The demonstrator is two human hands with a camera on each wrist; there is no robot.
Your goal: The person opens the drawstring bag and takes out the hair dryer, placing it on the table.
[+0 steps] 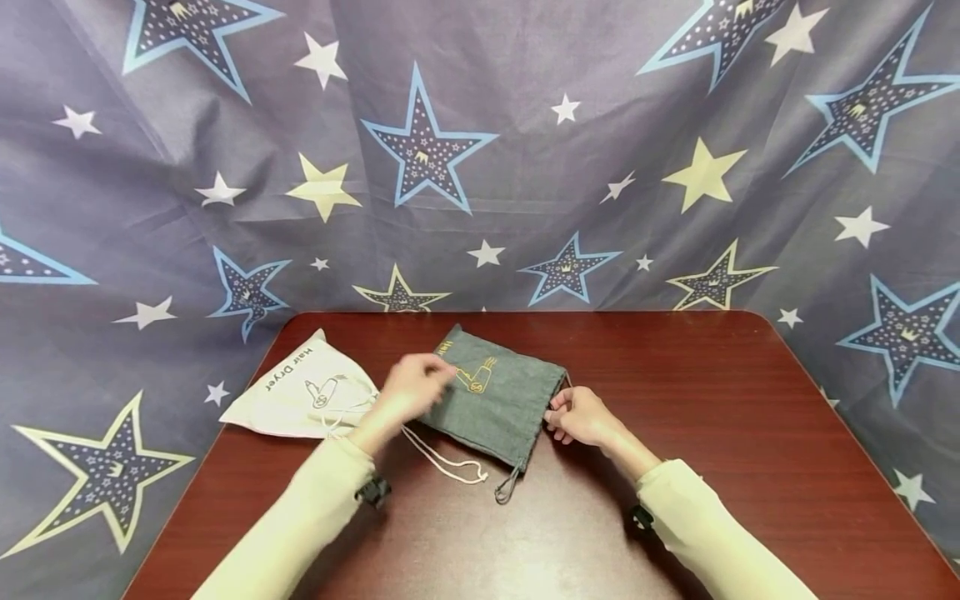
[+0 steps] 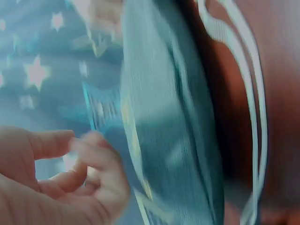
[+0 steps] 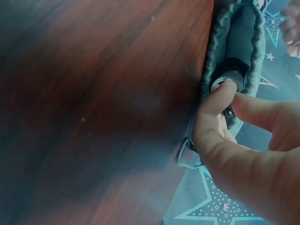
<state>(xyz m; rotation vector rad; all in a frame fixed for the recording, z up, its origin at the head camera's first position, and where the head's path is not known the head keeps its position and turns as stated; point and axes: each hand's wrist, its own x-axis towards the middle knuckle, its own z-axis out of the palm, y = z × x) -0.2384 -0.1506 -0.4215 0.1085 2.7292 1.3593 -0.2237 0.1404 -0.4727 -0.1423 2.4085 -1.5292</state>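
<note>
Head view: one table (image 1: 712,392) bears two bags, a white drawstring bag (image 1: 281,400) and, beside it, a grey-green drawstring bag (image 1: 510,404). Left wrist: left hand (image 2: 65,201) loosely curled, holding nothing visible. Right wrist: right hand (image 3: 248,159) pinches one dark cylinder (image 3: 234,77) inside the grey-green drawstring bag's mouth.

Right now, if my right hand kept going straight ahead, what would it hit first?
Likely the black-and-grey object just inside the mouth of the grey bag; your right hand may already be touching it.
</note>
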